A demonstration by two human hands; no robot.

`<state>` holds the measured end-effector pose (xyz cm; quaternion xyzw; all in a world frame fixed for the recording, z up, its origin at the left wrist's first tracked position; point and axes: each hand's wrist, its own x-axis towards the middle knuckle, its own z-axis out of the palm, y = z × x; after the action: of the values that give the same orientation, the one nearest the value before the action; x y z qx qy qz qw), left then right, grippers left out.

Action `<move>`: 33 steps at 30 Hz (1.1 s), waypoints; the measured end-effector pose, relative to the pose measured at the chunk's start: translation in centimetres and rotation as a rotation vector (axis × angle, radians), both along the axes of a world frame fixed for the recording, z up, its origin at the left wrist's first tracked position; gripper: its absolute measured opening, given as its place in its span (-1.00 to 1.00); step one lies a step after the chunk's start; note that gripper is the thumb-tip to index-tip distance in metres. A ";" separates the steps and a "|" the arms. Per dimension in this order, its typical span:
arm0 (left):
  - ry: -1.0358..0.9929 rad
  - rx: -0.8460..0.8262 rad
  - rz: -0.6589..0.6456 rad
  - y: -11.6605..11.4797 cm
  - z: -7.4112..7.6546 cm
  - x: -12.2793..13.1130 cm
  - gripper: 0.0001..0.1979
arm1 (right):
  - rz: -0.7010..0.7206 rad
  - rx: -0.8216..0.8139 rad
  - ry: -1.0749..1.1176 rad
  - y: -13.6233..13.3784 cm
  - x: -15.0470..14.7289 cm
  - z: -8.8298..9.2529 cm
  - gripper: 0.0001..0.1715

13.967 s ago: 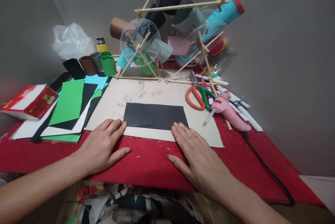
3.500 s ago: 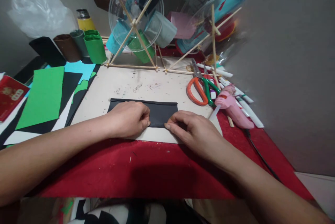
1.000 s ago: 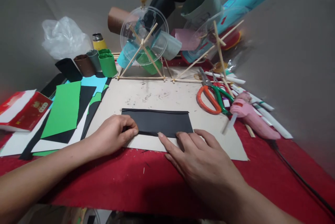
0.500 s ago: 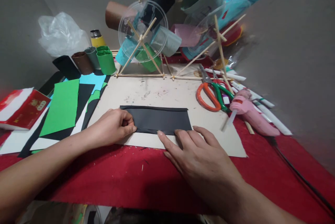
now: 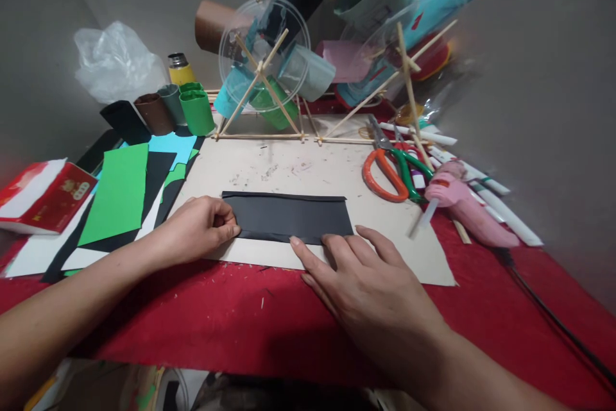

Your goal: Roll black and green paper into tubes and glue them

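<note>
A strip of black paper lies flat on the beige board, its far long edge folded over and a narrow fold along its near edge. My left hand pinches the paper's near left corner between thumb and curled fingers. With fingers spread, my right hand rests on the near edge toward the right corner, fingertips touching the fold. To the right lie scissors with one orange and one green handle.
A stick-and-plastic-disc wheel frame with paper cups stands at the back. Right are a pink glue gun, its cord and rolled white paper sticks. Left are coloured paper sheets, a red box, paper tubes and a plastic bag.
My left hand has slid slightly left along the near edge to the corner of the black paper. My right hand stays about where it was. The view has shifted a little.
</note>
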<state>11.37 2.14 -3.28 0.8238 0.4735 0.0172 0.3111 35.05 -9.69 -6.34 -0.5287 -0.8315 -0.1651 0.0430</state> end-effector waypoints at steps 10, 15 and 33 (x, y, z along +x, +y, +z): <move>0.008 0.150 0.065 -0.6 0.0 -1.0 -0.81 | -0.001 -0.018 0.010 0.0 0.0 0.0 -0.58; -0.002 0.219 0.070 -1.3 -0.1 -1.2 -0.82 | 0.011 0.001 0.017 0.0 0.2 -0.1 -0.57; 0.153 1.028 -0.483 -7.0 -1.3 1.1 -0.59 | 0.004 -0.020 0.036 -0.1 0.2 -0.1 -0.56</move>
<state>12.46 -4.82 -4.55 0.9530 0.2239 0.1138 -0.1695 35.26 -9.77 -6.49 -0.5304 -0.8332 -0.1472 0.0532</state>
